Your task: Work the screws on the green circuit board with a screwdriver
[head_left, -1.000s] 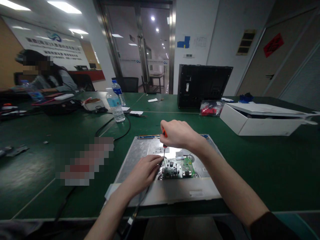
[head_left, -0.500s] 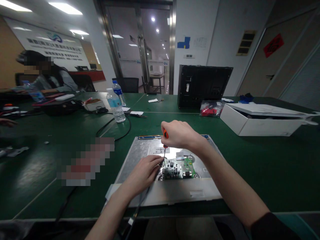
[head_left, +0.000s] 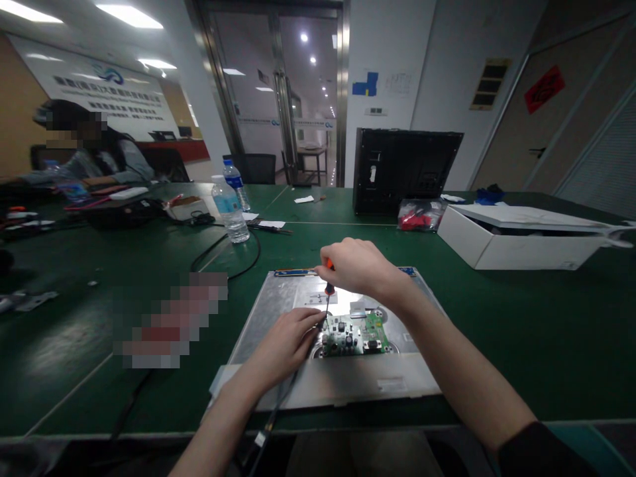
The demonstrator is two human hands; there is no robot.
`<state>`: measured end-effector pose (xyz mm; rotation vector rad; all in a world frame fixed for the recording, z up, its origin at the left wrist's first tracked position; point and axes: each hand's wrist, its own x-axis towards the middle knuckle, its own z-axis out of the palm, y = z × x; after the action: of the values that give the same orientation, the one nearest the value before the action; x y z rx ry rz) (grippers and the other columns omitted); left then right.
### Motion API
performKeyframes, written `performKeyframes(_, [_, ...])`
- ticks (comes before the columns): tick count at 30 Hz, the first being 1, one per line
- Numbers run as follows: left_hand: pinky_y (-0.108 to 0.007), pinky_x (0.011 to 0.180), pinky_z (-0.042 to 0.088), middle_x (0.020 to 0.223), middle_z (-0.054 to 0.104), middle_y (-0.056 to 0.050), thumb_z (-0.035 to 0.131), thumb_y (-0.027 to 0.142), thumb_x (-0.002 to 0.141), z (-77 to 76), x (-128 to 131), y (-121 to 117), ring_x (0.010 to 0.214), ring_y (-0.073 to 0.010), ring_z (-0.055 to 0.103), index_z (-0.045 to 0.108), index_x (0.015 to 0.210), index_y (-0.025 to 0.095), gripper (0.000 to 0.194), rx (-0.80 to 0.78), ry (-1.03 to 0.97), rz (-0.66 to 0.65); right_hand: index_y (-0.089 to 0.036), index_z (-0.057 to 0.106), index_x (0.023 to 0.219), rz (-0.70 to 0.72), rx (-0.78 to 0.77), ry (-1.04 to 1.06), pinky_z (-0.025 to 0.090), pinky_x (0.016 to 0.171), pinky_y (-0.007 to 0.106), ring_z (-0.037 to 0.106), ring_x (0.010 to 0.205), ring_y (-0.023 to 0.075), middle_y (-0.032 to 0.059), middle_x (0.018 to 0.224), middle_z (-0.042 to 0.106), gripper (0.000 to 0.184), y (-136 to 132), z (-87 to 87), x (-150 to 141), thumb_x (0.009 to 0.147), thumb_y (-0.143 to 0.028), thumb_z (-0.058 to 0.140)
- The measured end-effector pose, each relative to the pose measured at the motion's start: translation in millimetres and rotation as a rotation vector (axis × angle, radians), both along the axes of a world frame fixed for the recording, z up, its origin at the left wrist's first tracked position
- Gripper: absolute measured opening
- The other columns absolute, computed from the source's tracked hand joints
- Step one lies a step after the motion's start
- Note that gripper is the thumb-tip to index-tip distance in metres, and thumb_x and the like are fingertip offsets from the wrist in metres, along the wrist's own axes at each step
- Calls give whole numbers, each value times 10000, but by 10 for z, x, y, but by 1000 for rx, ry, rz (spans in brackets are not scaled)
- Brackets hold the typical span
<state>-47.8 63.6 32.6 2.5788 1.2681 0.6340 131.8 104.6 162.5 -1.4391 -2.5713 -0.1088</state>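
Screwdriver (head_left: pixel 330 289) upright in right hand (head_left: pixel 350 265), fingers closed round handle, tip at green circuit board's (head_left: pixel 355 333) left edge; left hand (head_left: pixel 288 341) lies low, fingertips beside tip, grip unclear.

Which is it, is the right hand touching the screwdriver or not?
Touching: the head view shows the right hand wrapped around the screwdriver by its handle.
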Motion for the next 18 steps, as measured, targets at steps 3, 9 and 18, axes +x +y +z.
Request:
performKeyframes(3, [-399, 945, 481, 1189, 652, -101, 422, 176, 910, -6, 0, 2, 1090, -231, 593, 623, 1195, 197, 349, 3, -6, -3, -179, 666, 976, 6, 14, 8, 412, 588, 286, 669, 760, 231, 102, 875, 718, 252, -18, -11, 20, 805, -300, 527])
performKeyframes(9, [-408, 954, 476, 1200, 646, -104, 430, 169, 905, -19, -9, 2, 1105, -238, 586, 619, 1194, 190, 346, -5, 7, 6, -185, 677, 925, 16, 15, -4, 437, 628, 308, 669, 817, 254, 108, 886, 720, 396, 13, -21, 21, 838, -544, 534])
performKeyframes(18, [-413, 946, 481, 1183, 652, -118, 423, 178, 910, -16, -1, 8, 1088, -251, 598, 631, 1188, 173, 347, -14, -7, 3, -192, 636, 1004, 19, 25, 10, 414, 599, 292, 676, 796, 244, 96, 890, 718, 248, -16, -22, -21, 843, -334, 512])
